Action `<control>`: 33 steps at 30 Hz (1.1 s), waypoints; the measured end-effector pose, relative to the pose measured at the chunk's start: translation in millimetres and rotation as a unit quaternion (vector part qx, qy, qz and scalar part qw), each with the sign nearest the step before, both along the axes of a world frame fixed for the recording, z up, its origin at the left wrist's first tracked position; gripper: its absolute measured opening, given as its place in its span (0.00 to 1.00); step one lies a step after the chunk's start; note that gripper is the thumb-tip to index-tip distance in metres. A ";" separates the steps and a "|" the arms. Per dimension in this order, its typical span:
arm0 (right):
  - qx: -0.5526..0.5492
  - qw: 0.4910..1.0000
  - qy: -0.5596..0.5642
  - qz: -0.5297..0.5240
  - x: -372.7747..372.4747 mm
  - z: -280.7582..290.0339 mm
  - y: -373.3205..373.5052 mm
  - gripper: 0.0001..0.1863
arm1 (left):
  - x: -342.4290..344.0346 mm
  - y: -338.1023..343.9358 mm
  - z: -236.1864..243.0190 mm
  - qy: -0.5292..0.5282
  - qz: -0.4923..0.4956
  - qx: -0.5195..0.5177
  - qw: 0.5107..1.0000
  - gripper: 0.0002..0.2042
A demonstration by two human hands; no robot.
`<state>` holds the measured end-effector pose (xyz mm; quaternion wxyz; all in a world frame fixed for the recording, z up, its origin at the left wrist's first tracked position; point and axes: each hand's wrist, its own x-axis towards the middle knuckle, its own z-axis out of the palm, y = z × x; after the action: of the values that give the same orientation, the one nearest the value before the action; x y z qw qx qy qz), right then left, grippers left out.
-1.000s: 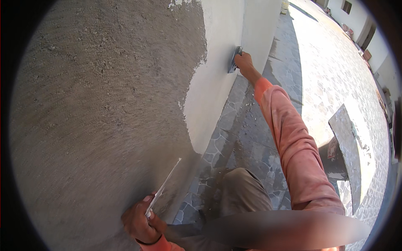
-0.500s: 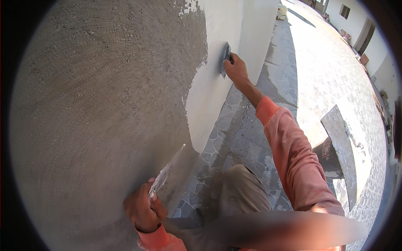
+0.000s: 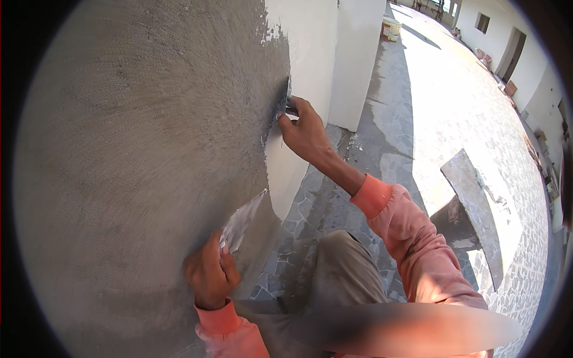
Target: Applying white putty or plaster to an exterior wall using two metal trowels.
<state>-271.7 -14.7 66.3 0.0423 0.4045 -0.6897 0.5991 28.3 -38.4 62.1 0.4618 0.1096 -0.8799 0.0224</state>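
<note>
Our right hand (image 3: 305, 128) grips a trowel (image 3: 286, 98), now moved onto the grey plaster (image 3: 137, 155); our left hand (image 3: 209, 274) grips a plaster-smeared hawk (image 3: 242, 222); a white bucket (image 3: 391, 28) stands far off.

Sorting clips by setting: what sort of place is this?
Likely an outdoor building site: a grey, rough-plastered wall beside white wall, stone-paved ground, and a plaster-smeared flat board.
</note>
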 end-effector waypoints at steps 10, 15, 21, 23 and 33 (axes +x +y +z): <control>-0.248 0.847 -0.446 0.146 0.9 4.6 110.2 0.11 | -8.1 15.2 0.1 0.057 -0.011 0.135 0.989 0.10; -0.258 0.820 -0.501 0.102 7.6 -30.9 149.7 0.13 | -36.6 44.3 -3.3 0.142 -0.047 0.404 0.903 0.10; -0.199 0.889 -0.399 0.106 72.6 -4.7 167.3 0.19 | -41.8 44.0 -36.7 0.149 -0.134 0.696 0.690 0.09; -0.099 0.975 -0.178 0.084 90.3 -6.4 174.6 0.21 | -45.1 43.2 -42.2 0.154 -0.178 0.789 0.567 0.10; 0.114 0.865 0.416 0.257 127.3 -5.0 194.0 0.26 | -40.4 49.1 -35.3 0.136 -0.318 0.858 0.379 0.11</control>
<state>-144.4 179.3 61.3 0.1228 0.7811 -0.5433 0.2820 -12.1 10.7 26.8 0.2080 0.1613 -0.3249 -0.9084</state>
